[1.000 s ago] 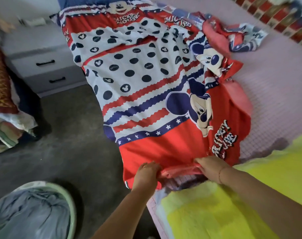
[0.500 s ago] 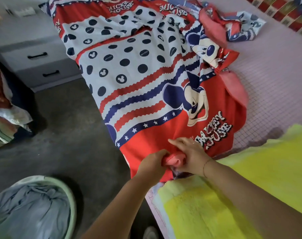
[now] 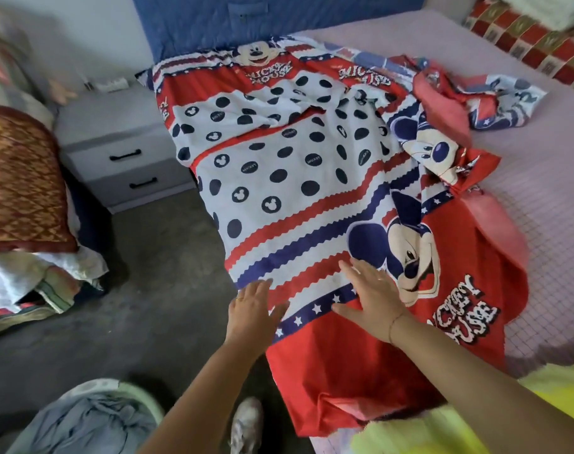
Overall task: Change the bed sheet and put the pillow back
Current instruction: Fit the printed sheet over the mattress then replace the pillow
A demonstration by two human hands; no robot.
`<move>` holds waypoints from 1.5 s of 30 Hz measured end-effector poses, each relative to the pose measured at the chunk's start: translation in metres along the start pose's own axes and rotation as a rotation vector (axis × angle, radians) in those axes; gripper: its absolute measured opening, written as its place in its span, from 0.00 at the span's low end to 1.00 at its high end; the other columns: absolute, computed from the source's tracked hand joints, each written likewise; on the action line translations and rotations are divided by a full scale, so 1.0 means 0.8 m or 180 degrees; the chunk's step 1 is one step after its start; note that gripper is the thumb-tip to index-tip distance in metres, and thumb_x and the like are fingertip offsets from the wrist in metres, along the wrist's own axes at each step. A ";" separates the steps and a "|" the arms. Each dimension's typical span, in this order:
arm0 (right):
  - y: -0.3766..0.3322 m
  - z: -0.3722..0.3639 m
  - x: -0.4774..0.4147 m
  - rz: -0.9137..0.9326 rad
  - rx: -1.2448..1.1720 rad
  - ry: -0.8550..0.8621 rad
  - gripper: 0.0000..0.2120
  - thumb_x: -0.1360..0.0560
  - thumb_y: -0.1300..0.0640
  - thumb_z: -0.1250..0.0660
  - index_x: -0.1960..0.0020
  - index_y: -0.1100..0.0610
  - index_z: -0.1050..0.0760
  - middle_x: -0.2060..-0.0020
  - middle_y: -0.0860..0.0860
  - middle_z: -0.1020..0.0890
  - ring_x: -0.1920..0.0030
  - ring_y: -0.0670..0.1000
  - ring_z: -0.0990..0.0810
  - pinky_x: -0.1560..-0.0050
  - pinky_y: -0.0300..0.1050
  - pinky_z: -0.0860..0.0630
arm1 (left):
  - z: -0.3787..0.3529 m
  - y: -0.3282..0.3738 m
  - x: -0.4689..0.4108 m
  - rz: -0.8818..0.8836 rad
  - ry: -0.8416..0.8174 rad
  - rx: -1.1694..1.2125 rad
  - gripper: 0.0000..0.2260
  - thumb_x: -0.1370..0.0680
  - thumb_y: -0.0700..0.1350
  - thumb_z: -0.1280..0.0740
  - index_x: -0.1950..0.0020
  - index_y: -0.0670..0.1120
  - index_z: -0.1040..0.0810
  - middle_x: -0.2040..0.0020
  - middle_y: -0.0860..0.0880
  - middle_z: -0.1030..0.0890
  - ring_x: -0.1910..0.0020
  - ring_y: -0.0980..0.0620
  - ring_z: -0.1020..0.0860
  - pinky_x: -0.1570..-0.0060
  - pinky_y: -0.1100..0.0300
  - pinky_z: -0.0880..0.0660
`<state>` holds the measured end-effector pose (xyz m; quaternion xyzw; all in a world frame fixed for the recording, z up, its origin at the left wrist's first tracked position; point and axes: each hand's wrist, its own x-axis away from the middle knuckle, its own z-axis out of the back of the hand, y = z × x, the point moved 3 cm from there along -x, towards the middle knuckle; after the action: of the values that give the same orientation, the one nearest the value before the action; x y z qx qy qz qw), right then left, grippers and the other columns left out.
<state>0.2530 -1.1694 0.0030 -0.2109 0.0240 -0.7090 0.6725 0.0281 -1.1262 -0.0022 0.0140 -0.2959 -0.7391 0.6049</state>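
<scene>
red sheet (image 3: 312, 198), both hands flat, bunched far edge

One red, white and navy cartoon-mouse bed sheet (image 3: 295, 178). One pink quilted mattress (image 3: 541, 178). One grey two-drawer bedside cabinet (image 3: 122, 149). One pale green laundry basket (image 3: 148, 401). One yellow fleecy blanket (image 3: 442, 430). Two open hands: left (image 3: 251, 314), right (image 3: 374, 298).

Both hands let go of sheet (image 3: 289, 178) hem near yellow blanket (image 3: 475, 417). Left hand (image 3: 253, 314) and right hand (image 3: 374, 298) now flat, fingers spread, farther from blanket, on the starred blue stripe. Pinched hem now lies loose against blanket edge.
</scene>
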 end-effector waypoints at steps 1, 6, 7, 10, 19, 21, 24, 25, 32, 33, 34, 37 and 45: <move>-0.009 0.003 -0.023 0.0007 0.0050 0.0044 0.45 0.31 0.26 0.53 0.21 0.48 0.55 0.22 0.50 0.50 0.22 0.50 0.54 0.24 0.53 0.56 | 0.009 -0.011 -0.018 0.0076 0.0095 0.0039 0.26 0.19 0.58 0.43 0.23 0.51 0.41 0.23 0.51 0.39 0.24 0.49 0.41 0.27 0.50 0.45; -0.038 0.010 -0.159 -0.0237 0.0305 0.0187 0.40 0.24 0.34 0.43 0.21 0.50 0.57 0.22 0.52 0.53 0.22 0.52 0.55 0.24 0.56 0.57 | 0.049 -0.064 -0.128 0.0393 0.0388 0.0473 0.26 0.20 0.60 0.43 0.24 0.51 0.38 0.24 0.50 0.37 0.26 0.47 0.38 0.27 0.47 0.41; -0.042 0.012 -0.189 -0.0334 0.0282 0.0228 0.41 0.24 0.34 0.43 0.21 0.50 0.57 0.22 0.52 0.53 0.22 0.52 0.55 0.24 0.56 0.56 | 0.056 -0.077 -0.153 0.0472 0.0404 0.0585 0.26 0.20 0.60 0.42 0.24 0.51 0.38 0.24 0.49 0.37 0.26 0.47 0.38 0.27 0.47 0.40; -0.052 0.015 -0.277 -0.0701 0.0128 0.0365 0.43 0.25 0.33 0.41 0.21 0.52 0.56 0.22 0.53 0.51 0.22 0.53 0.53 0.24 0.56 0.53 | 0.080 -0.115 -0.230 0.0596 0.0449 0.0779 0.28 0.20 0.60 0.42 0.23 0.48 0.40 0.24 0.47 0.37 0.26 0.46 0.38 0.28 0.47 0.40; -0.047 0.023 -0.467 -0.2474 -0.1349 0.0838 0.53 0.33 0.32 0.31 0.22 0.58 0.50 0.24 0.56 0.41 0.26 0.58 0.39 0.30 0.60 0.36 | 0.115 -0.192 -0.396 0.1779 0.0163 0.2507 0.32 0.21 0.59 0.39 0.23 0.42 0.41 0.26 0.43 0.33 0.29 0.42 0.33 0.33 0.49 0.34; -0.046 0.023 -0.501 -0.2563 -0.1372 0.0914 0.56 0.38 0.28 0.31 0.23 0.58 0.47 0.25 0.55 0.40 0.27 0.58 0.37 0.31 0.60 0.34 | 0.109 -0.198 -0.423 0.1923 0.0098 0.2685 0.35 0.22 0.61 0.37 0.23 0.42 0.43 0.25 0.43 0.35 0.28 0.41 0.34 0.33 0.48 0.34; -0.055 0.010 -0.546 -0.2557 -0.1328 0.0926 0.58 0.47 0.24 0.34 0.28 0.58 0.42 0.28 0.54 0.36 0.30 0.58 0.32 0.34 0.61 0.32 | 0.097 -0.209 -0.453 0.2143 0.0041 0.2879 0.41 0.25 0.63 0.34 0.21 0.48 0.49 0.22 0.46 0.42 0.26 0.41 0.37 0.33 0.45 0.35; -0.060 0.002 -0.556 -0.2560 -0.1288 0.0924 0.55 0.45 0.26 0.32 0.29 0.58 0.41 0.29 0.54 0.35 0.30 0.58 0.32 0.34 0.60 0.32 | 0.095 -0.210 -0.459 0.2222 0.0020 0.2923 0.42 0.26 0.63 0.34 0.21 0.49 0.51 0.22 0.46 0.42 0.26 0.41 0.37 0.33 0.45 0.34; -0.061 -0.043 -0.568 -0.2695 -0.0679 0.1297 0.40 0.37 0.37 0.26 0.34 0.58 0.33 0.33 0.55 0.32 0.31 0.58 0.36 0.32 0.58 0.37 | 0.073 -0.224 -0.471 0.2696 -0.0046 0.3621 0.35 0.25 0.58 0.31 0.25 0.43 0.40 0.57 0.50 0.26 0.61 0.51 0.27 0.60 0.58 0.31; -0.058 -0.045 -0.568 -0.2723 -0.0672 0.1332 0.36 0.36 0.39 0.26 0.36 0.57 0.30 0.35 0.55 0.31 0.32 0.58 0.35 0.33 0.57 0.36 | 0.070 -0.231 -0.470 0.2626 0.0030 0.3592 0.28 0.26 0.58 0.30 0.33 0.42 0.30 0.59 0.50 0.25 0.63 0.52 0.27 0.63 0.60 0.30; -0.055 -0.046 -0.567 -0.2739 -0.0723 0.1371 0.31 0.36 0.41 0.26 0.39 0.56 0.27 0.38 0.54 0.29 0.33 0.58 0.34 0.34 0.57 0.36 | 0.067 -0.238 -0.468 0.2569 0.0161 0.3516 0.22 0.26 0.57 0.29 0.45 0.41 0.26 0.61 0.49 0.24 0.65 0.52 0.26 0.67 0.61 0.30; -0.045 -0.048 -0.571 -0.2656 -0.0855 0.1420 0.16 0.32 0.46 0.28 0.49 0.53 0.22 0.46 0.52 0.24 0.39 0.57 0.30 0.37 0.54 0.37 | 0.073 -0.246 -0.455 0.2482 0.0513 0.3529 0.18 0.26 0.56 0.29 0.57 0.39 0.23 0.61 0.43 0.19 0.65 0.47 0.22 0.67 0.56 0.23; -0.033 -0.040 -0.566 -0.2012 -0.1257 0.1216 0.11 0.27 0.47 0.31 0.65 0.50 0.25 0.66 0.46 0.20 0.54 0.54 0.22 0.44 0.52 0.34 | 0.086 -0.248 -0.435 0.2317 0.0677 0.3738 0.13 0.25 0.54 0.28 0.57 0.44 0.20 0.61 0.47 0.18 0.62 0.49 0.20 0.66 0.60 0.27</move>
<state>0.2201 -0.7385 -0.1384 -0.1974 0.2179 -0.8887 0.3519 -0.0804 -0.7648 -0.1526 0.3109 -0.5715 -0.2019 0.7321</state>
